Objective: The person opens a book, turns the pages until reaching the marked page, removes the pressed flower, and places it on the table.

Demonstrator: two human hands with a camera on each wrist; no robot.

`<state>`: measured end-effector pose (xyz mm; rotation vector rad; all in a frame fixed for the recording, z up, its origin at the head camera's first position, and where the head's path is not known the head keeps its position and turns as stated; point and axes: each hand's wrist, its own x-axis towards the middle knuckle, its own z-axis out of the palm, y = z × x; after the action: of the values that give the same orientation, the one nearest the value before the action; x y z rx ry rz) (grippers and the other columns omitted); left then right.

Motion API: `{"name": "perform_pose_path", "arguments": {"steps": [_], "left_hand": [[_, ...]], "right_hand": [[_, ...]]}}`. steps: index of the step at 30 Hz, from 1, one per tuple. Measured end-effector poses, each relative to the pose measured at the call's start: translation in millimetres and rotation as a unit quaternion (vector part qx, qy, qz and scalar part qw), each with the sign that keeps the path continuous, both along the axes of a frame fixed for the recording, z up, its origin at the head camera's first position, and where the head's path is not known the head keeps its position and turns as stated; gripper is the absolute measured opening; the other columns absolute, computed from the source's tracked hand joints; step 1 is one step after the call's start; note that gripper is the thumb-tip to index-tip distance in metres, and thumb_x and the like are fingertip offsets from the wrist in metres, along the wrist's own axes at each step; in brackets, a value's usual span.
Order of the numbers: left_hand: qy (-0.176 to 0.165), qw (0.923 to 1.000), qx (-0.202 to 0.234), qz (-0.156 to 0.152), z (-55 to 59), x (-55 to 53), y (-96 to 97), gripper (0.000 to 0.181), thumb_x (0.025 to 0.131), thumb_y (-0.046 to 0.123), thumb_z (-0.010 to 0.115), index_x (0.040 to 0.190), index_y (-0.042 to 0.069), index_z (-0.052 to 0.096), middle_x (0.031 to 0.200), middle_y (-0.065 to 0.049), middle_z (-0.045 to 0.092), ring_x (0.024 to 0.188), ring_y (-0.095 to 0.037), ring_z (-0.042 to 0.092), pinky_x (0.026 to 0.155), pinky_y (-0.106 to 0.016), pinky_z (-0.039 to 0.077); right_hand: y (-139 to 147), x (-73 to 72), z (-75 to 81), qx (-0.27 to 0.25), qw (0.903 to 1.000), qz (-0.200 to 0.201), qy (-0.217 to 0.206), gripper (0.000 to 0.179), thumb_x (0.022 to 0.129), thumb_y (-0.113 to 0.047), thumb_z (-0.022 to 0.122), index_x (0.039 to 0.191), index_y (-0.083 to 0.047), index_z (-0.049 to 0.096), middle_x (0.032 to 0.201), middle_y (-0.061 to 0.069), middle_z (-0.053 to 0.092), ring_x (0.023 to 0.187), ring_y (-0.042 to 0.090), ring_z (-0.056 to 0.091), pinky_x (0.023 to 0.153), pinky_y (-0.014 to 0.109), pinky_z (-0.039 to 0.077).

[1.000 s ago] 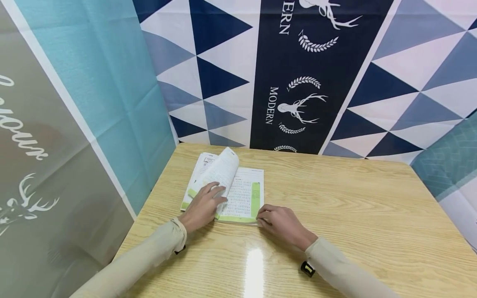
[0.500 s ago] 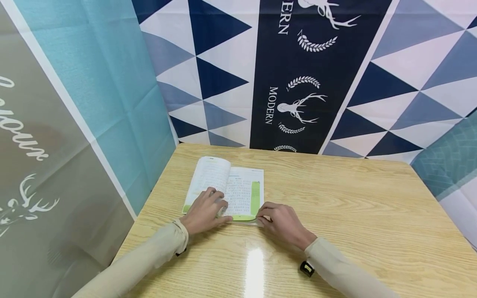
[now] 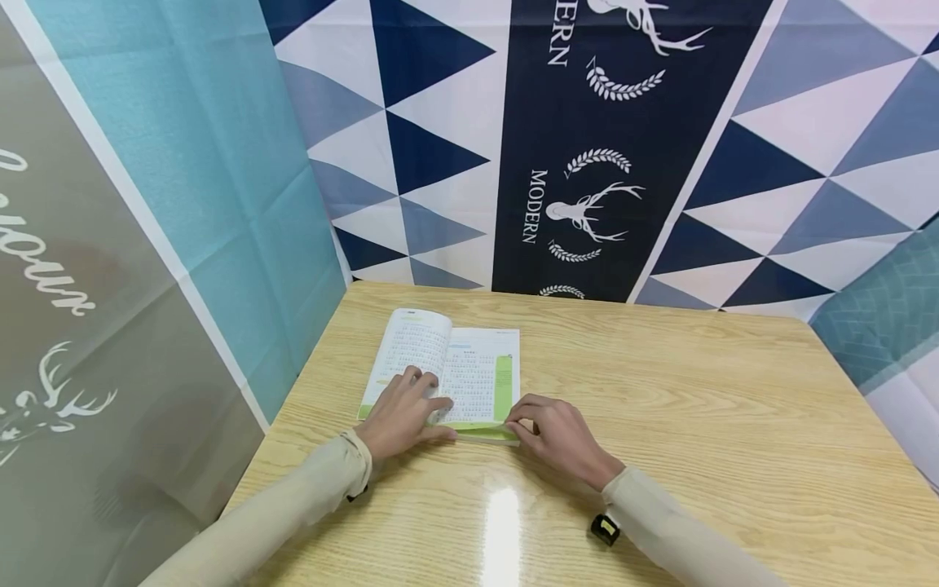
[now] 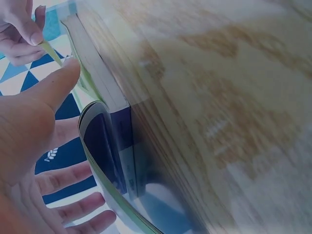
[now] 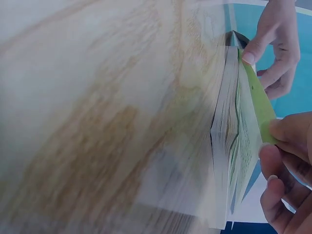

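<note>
An open paperback book [image 3: 469, 383] with printed text and green page borders lies on the wooden table. My left hand [image 3: 403, 412] rests on its left-hand page [image 3: 414, 342], fingers spread, thumb by the lower end of the fold. At the lower right corner my right hand [image 3: 550, 432] pinches a page between thumb and finger. That page's green edge [image 5: 261, 105] is raised off the thick page block [image 5: 224, 117] in the right wrist view. In the left wrist view the book's left side [image 4: 100, 161] curls up beside my left fingers [image 4: 73, 175].
The light wooden table [image 3: 660, 408] extends to the right of the book. A patterned cloth wall [image 3: 572, 147] stands behind the table, and a blue and grey one [image 3: 220, 163] borders its left side.
The page my left hand was turning now lies flat on the left, with that hand spread over it. My right hand stays at the corner and has lifted a page's lower edge.
</note>
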<state>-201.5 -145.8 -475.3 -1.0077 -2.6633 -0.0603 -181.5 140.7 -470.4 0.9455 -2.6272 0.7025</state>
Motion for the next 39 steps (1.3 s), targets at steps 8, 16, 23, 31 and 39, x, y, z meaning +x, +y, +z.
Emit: {"name": "perform_pose_path", "arguments": {"steps": [8,16,23,31,39], "left_hand": [[0.001,0.9996,0.029,0.008,3.2,-0.6,-0.8,0.038,0.089,0.052,0.058,0.101,0.020,0.074,0.107,-0.007,0.063,0.097,-0.030,0.052,0.075,-0.043,0.047],[0.037,0.9917,0.105,0.064,6.6,0.3,-2.4,0.071,0.088,0.019,0.064,0.146,0.001,0.029,0.112,-0.016,0.058,0.092,-0.027,0.056,0.073,-0.039,0.047],[0.074,0.9887,0.109,0.072,13.0,-2.1,-2.6,0.072,0.076,0.006,0.073,0.141,0.018,0.043,0.148,-0.021,0.027,0.129,-0.040,0.031,0.096,-0.052,0.034],[0.104,0.9918,0.056,0.048,14.2,-2.2,-2.5,0.025,0.075,-0.003,0.071,0.090,0.016,0.072,0.115,-0.009,0.060,0.127,-0.035,0.038,0.099,-0.055,0.028],[0.109,0.9929,0.025,0.041,13.9,-2.5,-2.9,0.015,0.072,0.002,0.075,0.082,0.013,0.075,0.105,-0.009,0.066,0.130,-0.037,0.036,0.102,-0.054,0.027]], "right_hand": [[3.4,-2.2,3.4,-0.061,0.9973,-0.039,0.013,0.027,0.083,-0.022,0.075,0.109,-0.017,0.071,0.109,-0.008,0.063,0.056,-0.006,0.045,0.051,0.017,0.041],[4.9,-1.7,2.5,-0.027,0.9979,-0.048,-0.036,0.030,0.084,-0.027,0.074,0.112,-0.017,0.070,0.111,-0.007,0.062,0.059,-0.004,0.048,0.054,0.019,0.043],[7.3,3.1,-2.5,0.050,0.9952,-0.019,-0.083,0.031,0.081,-0.036,0.075,0.107,-0.019,0.073,0.115,-0.006,0.061,0.089,0.008,0.060,0.074,0.033,0.051],[8.2,4.0,-3.8,0.066,0.9968,0.025,-0.038,0.012,0.086,-0.027,0.070,0.095,-0.022,0.076,0.105,-0.009,0.064,0.076,0.000,0.061,0.066,0.024,0.051],[5.6,3.9,-2.6,0.050,0.9974,0.043,0.029,0.008,0.088,-0.019,0.069,0.088,-0.022,0.076,0.096,-0.012,0.066,0.077,0.000,0.063,0.062,0.022,0.051]]}}
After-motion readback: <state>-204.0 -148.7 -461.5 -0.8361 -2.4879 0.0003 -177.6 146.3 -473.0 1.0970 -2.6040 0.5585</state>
